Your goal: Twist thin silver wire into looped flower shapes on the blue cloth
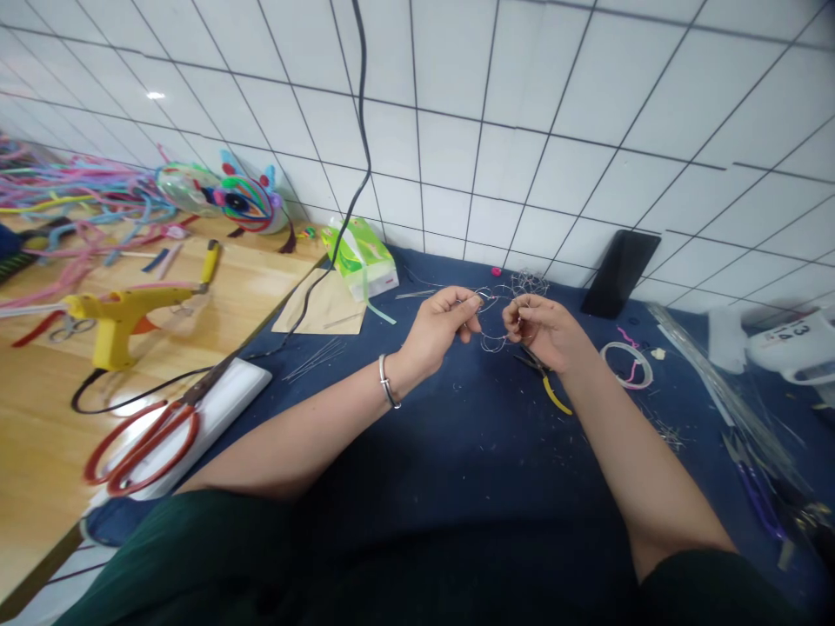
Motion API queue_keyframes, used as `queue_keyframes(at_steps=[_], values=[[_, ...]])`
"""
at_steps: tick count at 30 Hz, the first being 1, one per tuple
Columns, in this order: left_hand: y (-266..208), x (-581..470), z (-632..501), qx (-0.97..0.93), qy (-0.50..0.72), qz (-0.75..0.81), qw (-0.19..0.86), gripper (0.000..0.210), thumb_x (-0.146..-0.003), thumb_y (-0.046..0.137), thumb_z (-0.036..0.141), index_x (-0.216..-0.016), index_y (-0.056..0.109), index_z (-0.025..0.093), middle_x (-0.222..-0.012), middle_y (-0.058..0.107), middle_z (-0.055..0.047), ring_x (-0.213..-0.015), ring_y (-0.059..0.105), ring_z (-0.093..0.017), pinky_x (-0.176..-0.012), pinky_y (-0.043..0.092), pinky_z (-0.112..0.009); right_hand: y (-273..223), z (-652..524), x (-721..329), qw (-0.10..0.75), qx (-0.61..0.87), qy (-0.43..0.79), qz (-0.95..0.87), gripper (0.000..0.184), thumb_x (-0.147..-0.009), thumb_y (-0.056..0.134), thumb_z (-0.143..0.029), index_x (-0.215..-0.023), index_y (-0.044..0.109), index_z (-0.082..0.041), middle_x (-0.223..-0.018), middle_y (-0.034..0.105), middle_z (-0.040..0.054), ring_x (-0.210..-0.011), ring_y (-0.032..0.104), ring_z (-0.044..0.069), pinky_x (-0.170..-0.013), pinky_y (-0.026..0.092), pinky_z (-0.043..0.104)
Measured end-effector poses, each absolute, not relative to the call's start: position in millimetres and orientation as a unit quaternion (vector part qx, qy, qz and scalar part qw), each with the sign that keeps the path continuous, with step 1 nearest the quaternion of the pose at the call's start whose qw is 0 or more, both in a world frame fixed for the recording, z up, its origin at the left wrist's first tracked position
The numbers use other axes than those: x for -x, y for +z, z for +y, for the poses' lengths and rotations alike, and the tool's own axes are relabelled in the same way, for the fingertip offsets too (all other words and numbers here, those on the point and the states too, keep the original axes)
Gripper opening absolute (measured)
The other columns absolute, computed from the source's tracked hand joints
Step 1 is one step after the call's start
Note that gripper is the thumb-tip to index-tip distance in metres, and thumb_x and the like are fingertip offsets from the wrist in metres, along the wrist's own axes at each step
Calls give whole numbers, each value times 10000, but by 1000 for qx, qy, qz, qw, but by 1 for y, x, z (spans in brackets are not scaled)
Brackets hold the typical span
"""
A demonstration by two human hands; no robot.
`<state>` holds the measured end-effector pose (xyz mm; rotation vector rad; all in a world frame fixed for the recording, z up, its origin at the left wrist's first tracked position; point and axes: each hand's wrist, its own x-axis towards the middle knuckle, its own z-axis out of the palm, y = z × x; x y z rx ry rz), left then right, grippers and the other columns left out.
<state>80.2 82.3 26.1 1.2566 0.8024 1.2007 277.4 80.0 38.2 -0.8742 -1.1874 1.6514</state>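
Both of my hands are raised over the dark blue table cover [444, 469], close together. A thin silvery wire [494, 337], bent into loops, runs between them. My left hand [444, 326], with a bangle at the wrist, pinches the wire between thumb and fingertips. My right hand [540, 329] has its fingers closed on the other side of the wire loops. Pliers with yellow handles [554, 396] lie just below my right hand, their jaws partly hidden by it. Behind the hands sits a tangle of wire [528, 283].
At left are a yellow glue gun [130, 313], red-handled scissors [147, 448] on a white power strip [251, 378], and a tissue pack [362, 261]. A black phone [619, 272] leans on the tiled wall. A tape roll [626, 365], purple-handled pliers [757, 496] and a mug [792, 348] are at right.
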Motion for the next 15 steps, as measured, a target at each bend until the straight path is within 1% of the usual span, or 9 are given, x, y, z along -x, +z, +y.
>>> queue_keyframes(at_steps=[4, 10, 15], values=[[26, -80, 83, -531, 508, 337, 588, 178, -860, 577, 366, -834, 560, 191, -601, 603, 19, -431, 469, -49, -436, 350, -196, 37, 82, -280, 450, 372, 649, -488, 113, -772, 630, -247, -853, 662, -175, -758, 623, 28, -620, 533, 116, -578, 428, 269], [26, -79, 83, -520, 483, 347, 613, 181, -889, 513, 378, -859, 540, 202, -573, 599, 23, -401, 463, -55, -416, 339, -206, 40, 80, -280, 446, 384, 634, -502, 115, -781, 643, -266, -857, 671, -185, -714, 607, 5, -597, 522, 104, -579, 430, 265], [24, -77, 86, -489, 463, 346, 654, 181, -871, 525, 380, -865, 541, 200, -576, 600, 26, -397, 473, -56, -419, 348, -210, 40, 80, -279, 449, 399, 612, -514, 116, -787, 651, -272, -861, 678, -188, -707, 614, 9, -597, 526, 103, -567, 428, 260]])
